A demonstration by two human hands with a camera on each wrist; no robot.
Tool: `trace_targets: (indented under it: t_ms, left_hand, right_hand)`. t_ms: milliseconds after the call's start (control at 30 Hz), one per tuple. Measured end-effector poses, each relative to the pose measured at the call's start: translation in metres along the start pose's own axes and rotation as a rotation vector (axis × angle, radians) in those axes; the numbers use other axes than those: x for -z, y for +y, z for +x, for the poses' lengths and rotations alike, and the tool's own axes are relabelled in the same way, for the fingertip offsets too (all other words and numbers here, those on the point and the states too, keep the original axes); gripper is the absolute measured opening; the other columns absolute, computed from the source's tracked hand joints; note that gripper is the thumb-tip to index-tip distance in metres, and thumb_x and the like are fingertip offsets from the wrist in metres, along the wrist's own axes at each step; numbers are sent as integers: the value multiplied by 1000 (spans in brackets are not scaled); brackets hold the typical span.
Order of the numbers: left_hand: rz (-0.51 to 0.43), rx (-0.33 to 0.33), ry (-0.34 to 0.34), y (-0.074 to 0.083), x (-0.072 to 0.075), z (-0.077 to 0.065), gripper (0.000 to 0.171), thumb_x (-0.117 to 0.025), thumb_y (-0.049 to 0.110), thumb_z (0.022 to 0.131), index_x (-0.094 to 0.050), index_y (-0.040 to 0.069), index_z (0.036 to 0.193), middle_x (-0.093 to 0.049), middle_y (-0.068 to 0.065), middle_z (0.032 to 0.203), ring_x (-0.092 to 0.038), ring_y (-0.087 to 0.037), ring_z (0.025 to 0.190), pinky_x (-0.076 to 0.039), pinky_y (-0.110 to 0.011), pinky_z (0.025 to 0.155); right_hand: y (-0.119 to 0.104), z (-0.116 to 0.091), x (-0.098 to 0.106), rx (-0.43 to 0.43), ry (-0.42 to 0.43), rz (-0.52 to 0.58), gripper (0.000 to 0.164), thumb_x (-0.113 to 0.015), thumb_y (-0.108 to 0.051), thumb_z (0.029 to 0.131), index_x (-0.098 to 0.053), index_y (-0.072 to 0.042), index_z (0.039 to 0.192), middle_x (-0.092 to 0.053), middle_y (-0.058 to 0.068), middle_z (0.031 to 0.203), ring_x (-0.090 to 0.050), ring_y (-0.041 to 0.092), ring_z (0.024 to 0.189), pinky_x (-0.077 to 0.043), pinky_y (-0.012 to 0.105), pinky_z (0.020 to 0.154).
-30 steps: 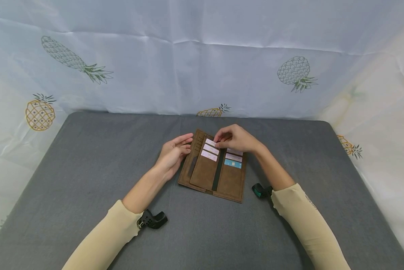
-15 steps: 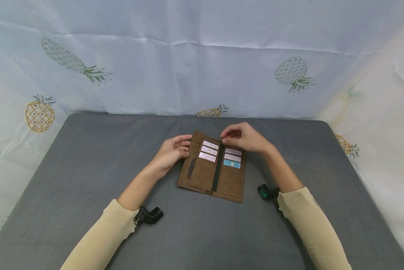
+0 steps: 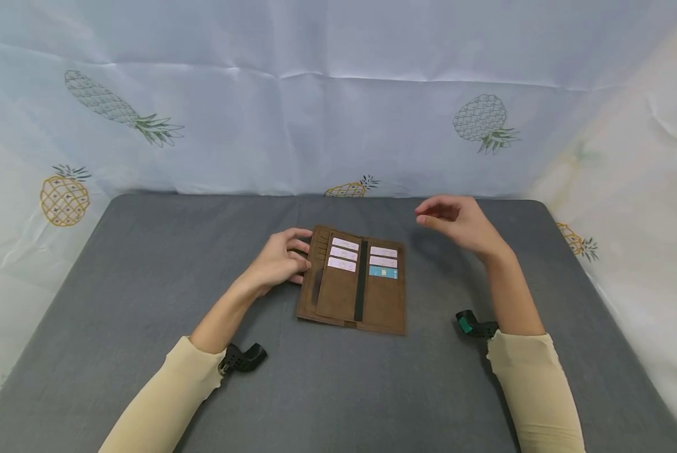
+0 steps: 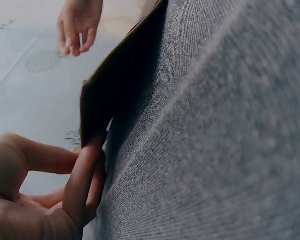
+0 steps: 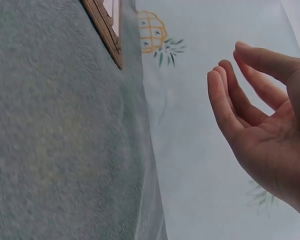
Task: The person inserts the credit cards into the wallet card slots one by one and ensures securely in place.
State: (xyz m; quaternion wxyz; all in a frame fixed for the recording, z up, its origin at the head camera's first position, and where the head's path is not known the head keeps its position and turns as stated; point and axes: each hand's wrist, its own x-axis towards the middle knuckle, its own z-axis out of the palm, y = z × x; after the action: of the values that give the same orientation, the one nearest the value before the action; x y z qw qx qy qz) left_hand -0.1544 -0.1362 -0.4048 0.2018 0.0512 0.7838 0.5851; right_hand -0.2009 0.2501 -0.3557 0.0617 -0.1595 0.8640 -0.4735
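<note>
A brown bifold wallet (image 3: 338, 299) lies spread out on the grey table. Several pinkish cards (image 3: 342, 254) and one blue card (image 3: 384, 272) show in its slots, with a dark strip down the fold. My left hand (image 3: 276, 261) grips the wallet's left edge. In the left wrist view, fingers (image 4: 82, 177) reach under that edge, which is tilted up off the cloth. My right hand (image 3: 457, 220) is in the air beyond the wallet's upper right corner, fingers loosely bent, holding nothing. From the right wrist, only a corner of the wallet (image 5: 107, 30) is visible.
Grey cloth covers the table (image 3: 163, 283). A pale curtain (image 3: 259, 126) with pineapple prints hangs behind the far edge and along both sides. Black wrist cameras (image 3: 245, 357) sit at both cuffs.
My right hand has left the wallet's top and moved right, away from the cards. The left hand has closed in on the left edge, and the wallet has turned slightly.
</note>
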Motion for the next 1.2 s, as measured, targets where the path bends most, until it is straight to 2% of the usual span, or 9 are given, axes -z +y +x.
trace_targets:
  t_ms: [133,233,433,600,867,1000,1100,1200]
  left_hand:
    - [-38,9,59,-2,3,1,71,-62,-8,99,-40,5,165,-55,-27,145,-71,-30,109,-66,-34,73]
    - [-57,20,74,-3,4,1,71,-62,-8,99,-39,6,165,-54,-26,146,-70,-32,112,-66,-34,75]
    - [-35,11,48,-6,4,2,71,-61,-5,101,-36,6,167,-51,-28,149,-67,-38,121,-66,-36,80]
    - [-16,1,42,-6,2,1,69,-60,-2,104,-36,7,167,-51,-28,151,-66,-40,125,-66,-38,84]
    - [8,-7,38,-9,4,1,69,-60,-2,103,-35,5,167,-52,-29,149,-68,-40,124,-66,-38,83]
    - [114,-36,31,-8,6,-1,72,-64,0,103,-33,2,168,-56,-30,144,-72,-38,115,-67,-38,80]
    - [290,-83,51,-5,9,-6,72,-69,8,104,-35,-1,166,-63,-28,142,-75,-38,110,-66,-45,85]
    - [478,-137,94,0,13,-12,71,-71,16,104,-39,-3,164,-68,-25,140,-74,-39,117,-61,-52,97]
  right_hand:
    - [1,-1,3,0,7,2,21,-73,-17,105,-76,-7,123,-75,-12,111,-74,14,105,-59,28,92]
    - [2,1,3,-2,0,8,22,-73,-16,105,-75,-4,124,-75,-11,111,-74,17,106,-58,27,92]
    - [7,2,2,-24,-23,10,29,-72,-15,106,-72,4,127,-77,-7,109,-75,22,105,-59,29,93]
    - [10,3,1,-31,-35,6,29,-72,-16,106,-72,4,127,-78,2,112,-75,24,105,-60,31,93]
    - [13,5,-1,-4,-55,-22,29,-71,-17,106,-72,3,127,-78,8,114,-76,23,105,-60,31,92]
    - [14,7,-5,2,-31,-59,23,-70,-17,107,-75,-1,122,-77,17,112,-76,25,100,-61,33,89]
    - [14,8,-7,2,11,-84,18,-70,-16,107,-76,-3,118,-76,21,109,-75,28,97,-61,34,86]
    - [11,7,-8,37,59,-143,17,-70,-16,107,-77,-3,117,-77,21,109,-74,25,95,-58,26,83]
